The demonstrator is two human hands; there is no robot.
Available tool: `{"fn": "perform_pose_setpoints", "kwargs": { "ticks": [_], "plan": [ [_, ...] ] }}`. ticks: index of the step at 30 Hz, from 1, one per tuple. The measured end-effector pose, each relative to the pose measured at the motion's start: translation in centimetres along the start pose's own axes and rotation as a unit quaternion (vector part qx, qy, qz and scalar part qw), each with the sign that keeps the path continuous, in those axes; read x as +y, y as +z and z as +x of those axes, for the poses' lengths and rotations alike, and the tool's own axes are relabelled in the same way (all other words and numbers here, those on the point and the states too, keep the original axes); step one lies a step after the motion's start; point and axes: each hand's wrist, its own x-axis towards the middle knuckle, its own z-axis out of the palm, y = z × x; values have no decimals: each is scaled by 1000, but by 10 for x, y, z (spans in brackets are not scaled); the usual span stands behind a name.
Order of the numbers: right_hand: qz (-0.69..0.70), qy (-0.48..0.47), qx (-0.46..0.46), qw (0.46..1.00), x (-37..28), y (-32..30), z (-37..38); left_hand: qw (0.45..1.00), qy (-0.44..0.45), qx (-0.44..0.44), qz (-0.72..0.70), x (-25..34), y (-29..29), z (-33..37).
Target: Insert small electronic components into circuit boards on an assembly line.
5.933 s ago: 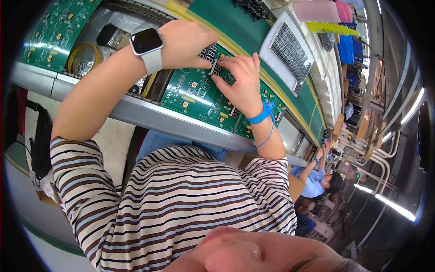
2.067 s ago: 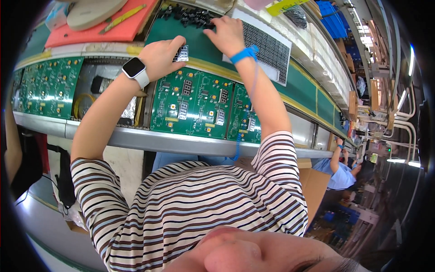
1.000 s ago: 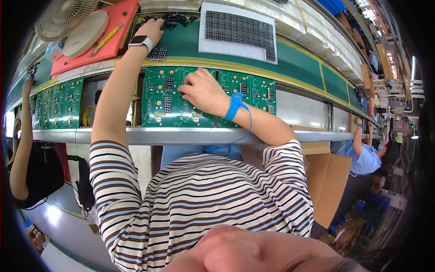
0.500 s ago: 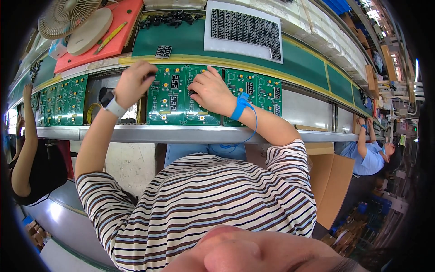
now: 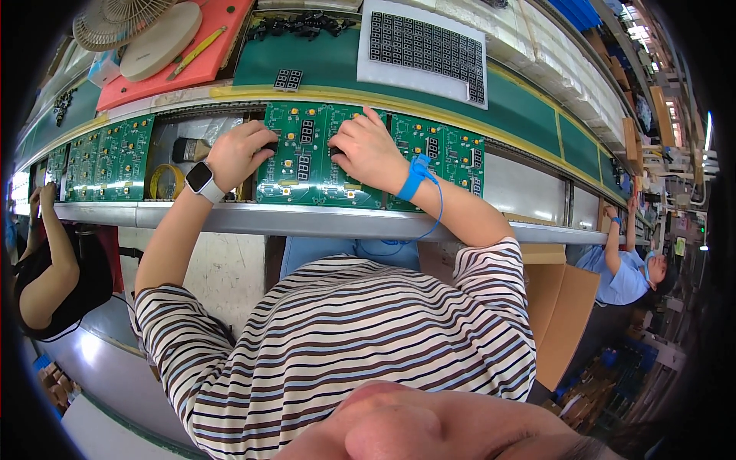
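Observation:
My left hand [image 5: 239, 156] is at the left edge of a green circuit board [image 5: 319, 184], its fingers pinched on a small black part [image 5: 270, 146]. My right hand [image 5: 368, 147] lies over the same run of boards, thumb and fingers closed round another small black part [image 5: 336, 150], mostly hidden by the fingers. Between the hands, black digit displays [image 5: 307, 131] and small yellow-topped buttons sit on the board. A blue wrist strap [image 5: 414, 178] with a coiled cord is on my right wrist. Further right is another green board [image 5: 411, 135] with displays.
Beyond the rail lie two loose displays [image 5: 288, 79], a heap of black parts [image 5: 299, 26] and a white foam tray [image 5: 363, 75] of displays. A brush [image 5: 190, 150] and yellow tape roll [image 5: 166, 181] are left. A metal rail [image 5: 322, 220] runs in front. People work at both sides.
My left hand has come slightly nearer and lower along the board's left edge, still pinching the black part. My right hand stays over about the same board area. The view has shifted slightly.

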Motion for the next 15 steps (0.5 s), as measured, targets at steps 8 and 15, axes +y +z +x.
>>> {"fn": "perform_pose_setpoints", "kwargs": {
  "ticks": [8, 15],
  "plan": [
    [31, 10, -3, 999, 11, -23, 23, 1000, -10, -1, -15, 2, 2, -1],
    [-152, 99, 55, 982, 114, -10, 124, 999, 2, -38, -2, 0, -2, 0]
  ]
}}
